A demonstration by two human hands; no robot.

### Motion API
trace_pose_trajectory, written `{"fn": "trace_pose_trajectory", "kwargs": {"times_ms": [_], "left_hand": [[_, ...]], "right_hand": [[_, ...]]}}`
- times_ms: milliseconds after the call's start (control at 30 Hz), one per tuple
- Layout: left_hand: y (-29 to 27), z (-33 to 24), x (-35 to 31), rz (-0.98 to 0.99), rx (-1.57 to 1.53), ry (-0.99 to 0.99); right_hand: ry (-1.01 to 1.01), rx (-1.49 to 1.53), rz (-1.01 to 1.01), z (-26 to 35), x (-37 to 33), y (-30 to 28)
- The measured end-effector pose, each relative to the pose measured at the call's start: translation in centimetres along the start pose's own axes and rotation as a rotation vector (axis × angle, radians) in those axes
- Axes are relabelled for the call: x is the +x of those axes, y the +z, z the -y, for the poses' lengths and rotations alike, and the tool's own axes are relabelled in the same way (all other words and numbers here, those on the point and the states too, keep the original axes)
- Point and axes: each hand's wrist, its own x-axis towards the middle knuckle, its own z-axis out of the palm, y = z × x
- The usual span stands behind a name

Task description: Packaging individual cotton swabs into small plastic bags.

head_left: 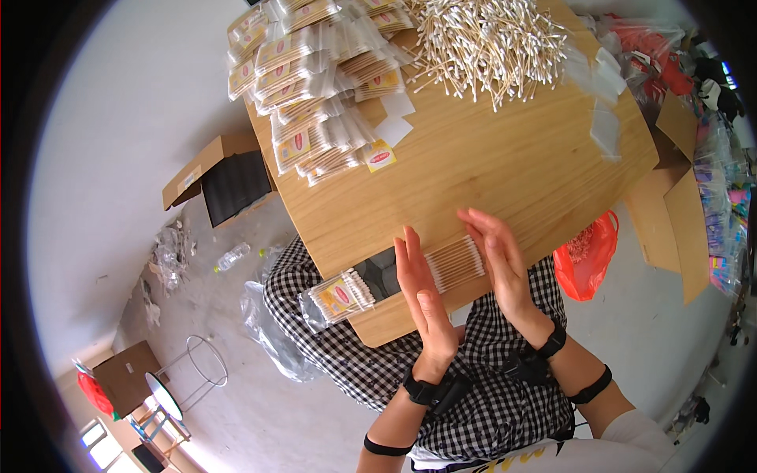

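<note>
A flat row of cotton swabs (455, 265) lies side by side on the near part of the wooden table. My left hand (423, 296) stands on edge at the row's left end, fingers stretched out. At the row's right end is my right hand (502, 266), palm facing inward with its fingers extended. The two palms face each other with the swabs between them; whether they press on the tips I cannot tell. Left of my left hand lies a dark grey pad (378, 274), partly hidden. Beside it a clear bag of swabs with a yellow label card (341, 295) rests at the table's edge.
Stacked bags of packed swabs (296, 87) cover the table's far left. A large heap of loose swabs (493, 47) is at the far side. Clear empty bags (605, 130) lie at the right. A red plastic bag (587, 260) hangs by the right edge, near an open cardboard box (670, 213).
</note>
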Motion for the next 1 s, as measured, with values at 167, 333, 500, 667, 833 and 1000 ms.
{"fn": "trace_pose_trajectory", "kwargs": {"times_ms": [167,333,500,667,833,1000], "left_hand": [[-0.7,-0.3,-1.3,-0.202,0.035,0.051],[-2.5,-2.7,-3.9,-0.045,0.196,-0.323],[-2.8,-1.2,-4.2,0.014,0.215,-0.201],[-2.7,-0.7,-3.8,0.022,0.143,-0.263],[-3.0,-0.6,-3.5,0.032,0.123,-0.315],[-4.5,-3.7,-2.6,-0.120,0.188,-0.102]], "right_hand": [[-0.268,-0.788,0.020,0.6,1.9,0.3],[-0.323,-1.275,0.124,-0.5,3.2,2.1],[-0.363,-1.363,0.185,-1.7,2.7,2.4],[-0.367,-1.388,0.186,-1.7,2.8,2.4],[-0.389,-1.435,0.201,-1.8,2.8,2.6],[-0.420,-1.419,0.225,-1.8,3.1,2.8]]}}
